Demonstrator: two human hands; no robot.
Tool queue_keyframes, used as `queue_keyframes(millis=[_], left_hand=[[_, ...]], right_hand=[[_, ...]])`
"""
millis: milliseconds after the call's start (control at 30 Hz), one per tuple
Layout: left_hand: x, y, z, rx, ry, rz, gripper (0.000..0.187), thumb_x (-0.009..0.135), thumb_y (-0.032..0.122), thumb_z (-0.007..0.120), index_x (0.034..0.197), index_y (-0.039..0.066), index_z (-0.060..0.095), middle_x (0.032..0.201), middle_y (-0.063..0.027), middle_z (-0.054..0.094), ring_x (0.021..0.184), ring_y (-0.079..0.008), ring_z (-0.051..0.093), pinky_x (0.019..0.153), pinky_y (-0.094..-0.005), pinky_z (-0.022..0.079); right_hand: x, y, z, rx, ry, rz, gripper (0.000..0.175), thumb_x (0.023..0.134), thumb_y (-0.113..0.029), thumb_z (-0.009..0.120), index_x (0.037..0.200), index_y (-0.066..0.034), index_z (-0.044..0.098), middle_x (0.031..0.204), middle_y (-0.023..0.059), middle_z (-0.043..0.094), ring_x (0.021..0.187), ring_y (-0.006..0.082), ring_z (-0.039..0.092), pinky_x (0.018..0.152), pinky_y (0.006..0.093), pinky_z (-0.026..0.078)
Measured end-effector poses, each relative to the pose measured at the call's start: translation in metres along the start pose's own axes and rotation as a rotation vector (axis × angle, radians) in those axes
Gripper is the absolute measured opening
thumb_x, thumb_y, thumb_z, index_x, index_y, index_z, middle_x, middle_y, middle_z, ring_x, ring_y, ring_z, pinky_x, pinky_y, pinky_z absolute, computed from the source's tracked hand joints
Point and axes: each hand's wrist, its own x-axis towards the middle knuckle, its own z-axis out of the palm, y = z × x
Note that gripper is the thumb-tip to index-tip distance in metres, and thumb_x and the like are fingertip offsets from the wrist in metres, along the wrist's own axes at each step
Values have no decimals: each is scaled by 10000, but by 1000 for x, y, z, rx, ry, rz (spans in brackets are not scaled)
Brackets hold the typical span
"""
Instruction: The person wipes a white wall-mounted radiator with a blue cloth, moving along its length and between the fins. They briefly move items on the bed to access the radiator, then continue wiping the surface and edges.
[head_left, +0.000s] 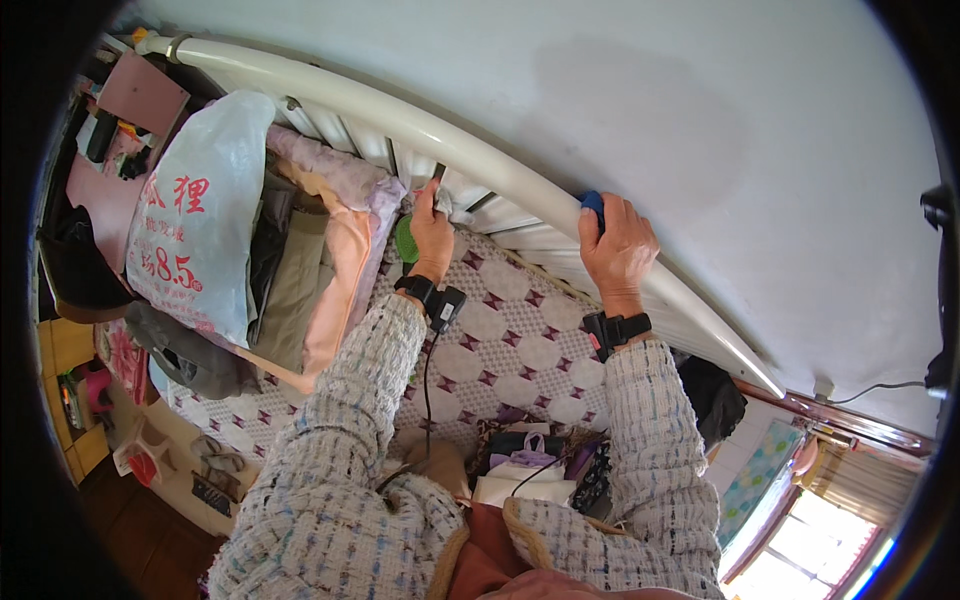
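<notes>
My right hand (619, 244) is wrapped over the white curved top rail (450, 139) of a bed's headboard. A blue cloth or sponge (592, 205) shows under its fingers, pressed against the rail. Lower and to the left, my left hand (433, 234) reaches down by the white slats (517, 217) below the rail. A crumpled whitish cloth or tissue (443, 201) sticks out at its fingers. Beside the left wrist lies a green round item (406, 240), partly hidden by the hand. Beneath both arms spreads a patterned bed cover (495, 330) with purple diamonds.
A printed white plastic bag (202, 217) stands by folded clothes (289, 277) inside a peach-edged cloth (341, 285). Folded textiles (525, 472) lie close before my body. A dark bundle (712, 397) sits past my right arm. The wall (675, 90) rises right behind the rail.
</notes>
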Motion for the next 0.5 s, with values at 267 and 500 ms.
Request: queue_keyframes(millis=[267,500], left_hand=[[14,-32,-18,10,-148,-154,520,811,-140,420,1239,59,639,1143,-194,678,1083,-299,644,969,-327,460],[22,160,-98,14,-276,448,505,811,-163,372,1192,16,650,1209,-119,669,1087,-198,638,960,-293,472]], right_hand=[[2,-1,-5,-19,-20,-2,216,841,-290,637,873,-85,580,758,81,597,660,304,592,619,422,458],[0,0,-9,79,33,-7,218,841,-284,654,883,-83,579,779,85,604,683,306,592,637,418,464]])
